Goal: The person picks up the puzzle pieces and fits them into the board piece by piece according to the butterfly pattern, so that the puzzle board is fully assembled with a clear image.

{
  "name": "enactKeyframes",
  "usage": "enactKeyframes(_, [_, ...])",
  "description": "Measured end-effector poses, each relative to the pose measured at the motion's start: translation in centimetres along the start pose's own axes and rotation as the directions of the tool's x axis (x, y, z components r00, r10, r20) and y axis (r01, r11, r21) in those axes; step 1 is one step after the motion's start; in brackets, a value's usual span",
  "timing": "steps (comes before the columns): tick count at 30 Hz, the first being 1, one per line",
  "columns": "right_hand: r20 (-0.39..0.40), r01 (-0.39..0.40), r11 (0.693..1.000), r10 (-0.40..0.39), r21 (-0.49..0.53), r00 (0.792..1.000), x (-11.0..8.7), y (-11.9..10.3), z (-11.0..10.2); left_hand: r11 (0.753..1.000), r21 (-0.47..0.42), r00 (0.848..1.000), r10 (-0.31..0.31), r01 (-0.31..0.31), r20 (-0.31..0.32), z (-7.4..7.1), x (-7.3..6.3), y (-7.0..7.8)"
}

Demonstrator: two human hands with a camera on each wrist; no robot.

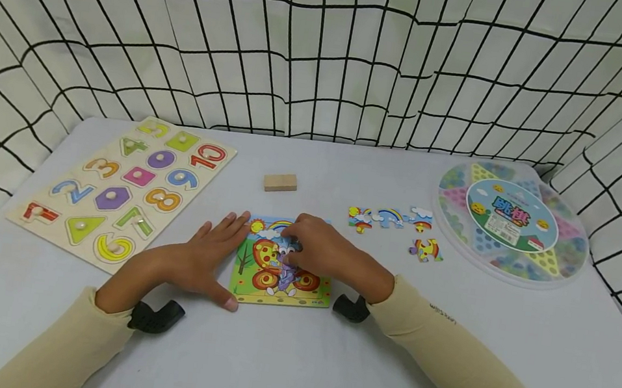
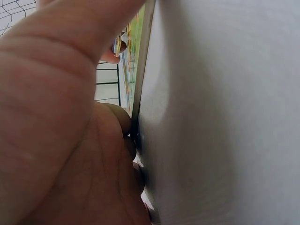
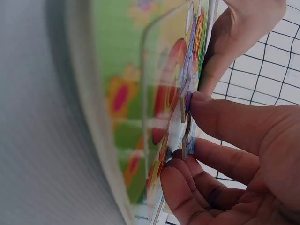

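Observation:
A small picture jigsaw board (image 1: 251, 290) lies on the table in front of me, mostly filled with a colourful cartoon scene. Over its upper middle, my right hand (image 1: 323, 249) pinches a jigsaw piece (image 3: 183, 108) between thumb and fingers. That piece sits tilted at the board's surface in the right wrist view; the hand partly hides it. My left hand (image 1: 200, 263) lies against the board's left side, fingers stretched out and thumb near the lower left corner. In the left wrist view, the left palm (image 2: 101, 164) is beside the board's edge (image 2: 144, 61).
Several loose jigsaw pieces (image 1: 390, 217) lie right of the board. A wooden block (image 1: 280, 182) is behind it. At left lies a number-and-shape peg board (image 1: 107, 177); at right, a round Chinese checkers box (image 1: 511, 214). Black netting (image 1: 317, 57) over white cloth surrounds the table.

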State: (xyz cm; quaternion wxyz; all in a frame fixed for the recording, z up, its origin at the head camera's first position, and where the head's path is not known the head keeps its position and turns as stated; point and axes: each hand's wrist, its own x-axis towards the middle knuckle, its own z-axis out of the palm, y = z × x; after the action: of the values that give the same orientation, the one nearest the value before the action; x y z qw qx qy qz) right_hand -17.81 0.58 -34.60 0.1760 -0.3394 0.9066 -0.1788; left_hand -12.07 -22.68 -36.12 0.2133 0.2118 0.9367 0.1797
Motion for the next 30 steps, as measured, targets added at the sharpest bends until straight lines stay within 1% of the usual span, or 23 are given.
enactKeyframes(7, [0.026,-0.014,1.0,0.015,-0.01,1.0,0.16,0.09,0.08,1.0,0.0,1.0,-0.002,0.002,0.0,-0.04,0.01,0.1])
enactKeyframes(14, [0.023,-0.007,1.0,0.007,-0.013,1.0,0.31,0.02,0.22,1.0,-0.023,1.0,0.012,-0.012,-0.003,-0.15,-0.19,0.38])
enactKeyframes(21, [0.015,-0.015,1.0,0.016,-0.022,1.0,0.34,-0.11,0.34,1.0,-0.003,1.0,0.005,-0.005,-0.006,-0.02,0.0,0.09])
enactKeyframes(27, [0.011,-0.029,0.999,0.029,-0.025,1.0,0.33,-0.25,0.38,1.0,-0.004,1.0,0.004,-0.004,-0.01,0.12,0.07,-0.1])
enactKeyframes(30, [0.011,-0.027,1.0,0.027,-0.01,1.0,0.28,-0.19,0.34,1.0,-0.001,1.0,0.004,-0.004,-0.012,0.18,0.1,-0.2])
